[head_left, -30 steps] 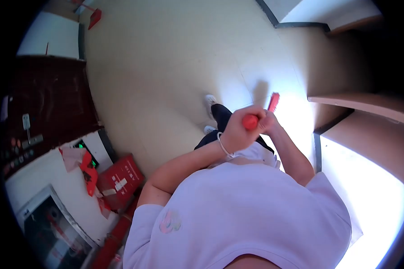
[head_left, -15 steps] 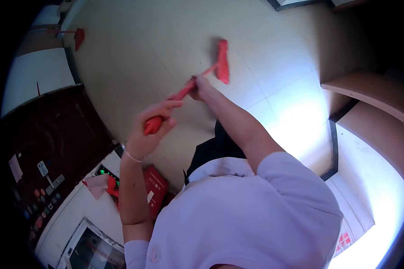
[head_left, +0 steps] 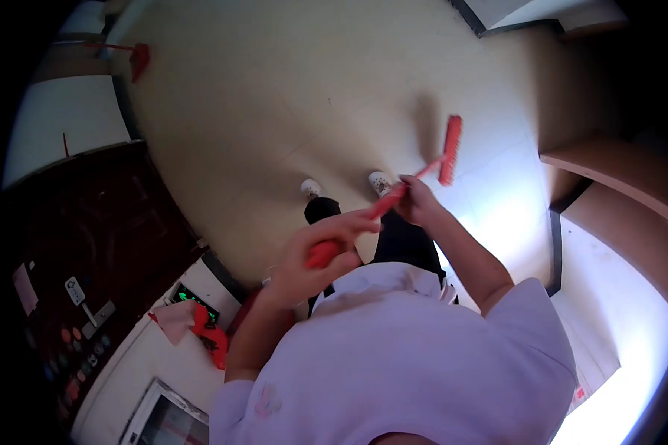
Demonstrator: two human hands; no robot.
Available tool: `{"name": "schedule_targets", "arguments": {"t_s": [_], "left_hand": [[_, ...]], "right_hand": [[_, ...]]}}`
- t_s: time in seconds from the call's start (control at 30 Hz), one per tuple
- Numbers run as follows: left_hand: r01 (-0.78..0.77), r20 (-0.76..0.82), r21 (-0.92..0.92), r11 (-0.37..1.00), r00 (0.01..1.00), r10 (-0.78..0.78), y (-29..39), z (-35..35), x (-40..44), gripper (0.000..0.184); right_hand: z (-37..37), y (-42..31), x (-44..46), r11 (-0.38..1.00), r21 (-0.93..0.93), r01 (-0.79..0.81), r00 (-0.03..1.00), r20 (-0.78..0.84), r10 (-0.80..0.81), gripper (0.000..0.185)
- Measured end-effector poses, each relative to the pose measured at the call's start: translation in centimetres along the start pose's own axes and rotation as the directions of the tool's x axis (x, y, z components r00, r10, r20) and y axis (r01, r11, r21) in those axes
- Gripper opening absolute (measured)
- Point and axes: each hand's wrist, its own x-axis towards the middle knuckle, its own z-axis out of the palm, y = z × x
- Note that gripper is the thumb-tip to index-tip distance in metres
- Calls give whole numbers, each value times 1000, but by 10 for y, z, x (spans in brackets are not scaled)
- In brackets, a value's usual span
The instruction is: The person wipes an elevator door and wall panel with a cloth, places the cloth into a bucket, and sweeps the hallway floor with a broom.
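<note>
A red broom slants across my front, its broom head (head_left: 451, 150) over the floor to the right with a shadow beside it. Whether the bristles touch the floor I cannot tell. Near the top end of the handle, my left hand (head_left: 315, 252) is wrapped round the red grip, the thumb lying along it. My right hand (head_left: 421, 202) grips the handle lower down, close to the broom head. My feet in white shoes (head_left: 380, 183) stand on the floor just beyond the handle.
A red dustpan (head_left: 139, 62) with a long handle stands at the far left. A dark red door (head_left: 89, 222) lines the left side. Wooden shelves (head_left: 608, 170) curve along the right. A red bag (head_left: 211, 335) hangs near the white wall at lower left.
Both hands and the broom have moved right and nearer my body. The broom head has swung right, away from the middle of the floor. My shoes have come into view.
</note>
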Motion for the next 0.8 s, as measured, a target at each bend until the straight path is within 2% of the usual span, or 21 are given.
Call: {"name": "schedule_targets", "arguments": {"t_s": [0.07,0.13,0.17,0.2,0.23,0.3,0.33,0.37,0.4,0.43,0.47,0.5,0.53,0.6,0.67,0.7,0.73,0.77,0.8], "left_hand": [[183,131,34,983,974,-186,-26,-8,8,8],[35,281,21,999,959,-39,-71,-22,13,19],[41,287,-3,999,957,-39,-78,-33,11,19],[114,325,31,993,938,-118,-82,-43,11,24],[176,359,73,982,914,-190,-83,-50,14,28],[21,390,265,964,912,-127,-71,-89,9,27],[-65,341,253,965,940,-26,-62,-114,3,22],[-23,303,317,948,950,-78,-23,-132,-1,13],[92,246,416,905,946,-209,3,-153,-5,9],[112,196,483,869,953,-231,36,-170,-9,14],[42,183,540,840,969,-167,61,-181,-12,12],[-28,180,597,802,979,-100,81,-190,-15,12],[-37,202,613,789,973,-112,91,-189,-12,12],[-131,238,797,590,965,-107,106,-187,-5,17],[-165,254,836,523,962,-104,111,-172,4,18],[-193,258,858,476,963,-76,113,-163,9,18],[-222,301,850,478,949,-95,120,-156,13,18],[-262,330,823,504,943,-48,131,-150,15,19],[-299,353,792,533,936,1,138,-145,19,20]], "right_hand": [[-38,6,6,992,105,-70,994,-72,78,14],[-53,17,6,994,-56,-89,951,-303,68,15],[-62,26,14,995,-37,-94,950,-303,79,17],[-69,36,23,995,-35,-92,932,-355,74,19],[-69,47,37,989,-80,-124,943,-318,92,21],[-31,74,63,981,-143,-130,961,-263,89,26],[17,91,69,991,-109,-84,966,-254,54,28],[38,105,102,984,-116,-135,983,-143,118,27],[63,117,137,977,-102,-185,983,-11,185,24],[106,131,155,980,-53,-192,981,25,194,22],[160,135,139,984,-27,-179,982,62,180,19],[191,146,161,980,21,-197,963,192,189,15],[222,147,161,984,40,-176,959,232,162,14],[274,138,148,987,94,-129,950,298,96,12],[302,133,148,982,159,-99,943,330,41,11],[310,127,148,979,178,-104,917,398,25,11],[307,114,145,975,199,-99,891,454,-2,11],[301,100,128,966,247,-74,899,436,-43,11],[300,88,98,975,218,-34,880,469,-74,12]]}}
